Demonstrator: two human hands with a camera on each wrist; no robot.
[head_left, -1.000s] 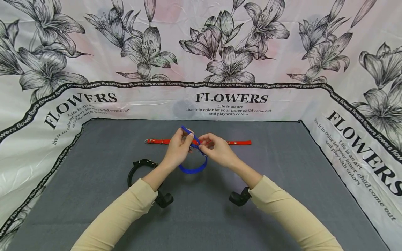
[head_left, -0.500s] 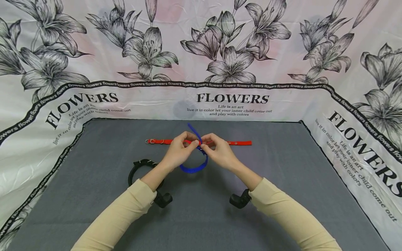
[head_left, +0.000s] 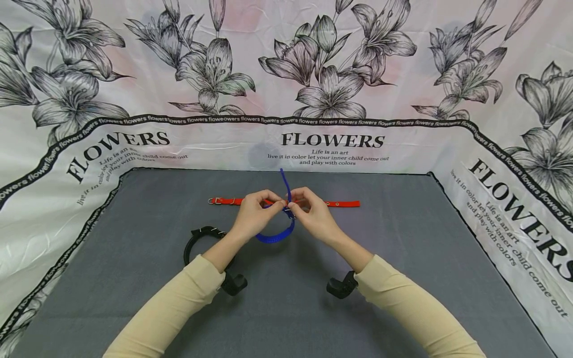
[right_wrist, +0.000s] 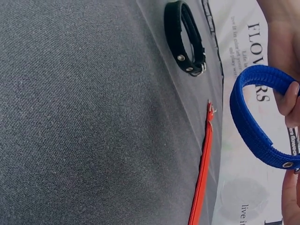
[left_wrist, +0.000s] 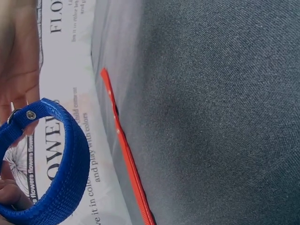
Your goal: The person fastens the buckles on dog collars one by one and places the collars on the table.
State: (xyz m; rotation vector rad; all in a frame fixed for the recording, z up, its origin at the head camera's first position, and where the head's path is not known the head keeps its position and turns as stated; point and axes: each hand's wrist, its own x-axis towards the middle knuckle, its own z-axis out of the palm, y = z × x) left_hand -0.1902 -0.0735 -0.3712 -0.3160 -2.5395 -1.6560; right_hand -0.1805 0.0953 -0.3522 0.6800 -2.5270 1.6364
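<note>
Both hands hold a blue webbing collar (head_left: pixel 275 238) bent into a loop over the middle of the table. The left hand (head_left: pixel 255 214) pinches it on the left, thumb and fingers close to the buckle. At the right, the right hand (head_left: pixel 315 214) pinches beside the same buckle, its fingertips nearly meeting the left ones. From between them the strap's narrow free end points up and away. In the left wrist view the collar (left_wrist: pixel 77 159) shows a metal eyelet near the buckle; the right wrist view has the loop (right_wrist: pixel 248 126) hanging from the fingers.
Behind the hands a red collar (head_left: pixel 342 204) lies stretched out flat, its buckle to the left and its middle hidden by the hands. A black collar (head_left: pixel 189 246), fastened in a ring, lies by the left forearm. Floral printed cloth (head_left: pixel 331 99) surrounds the grey table (head_left: pixel 403 238).
The blue strap's free end has swung from leaning up-left to almost upright and stands out farther. The left hand has shifted slightly right and down toward the buckle; the right hand has barely moved.
</note>
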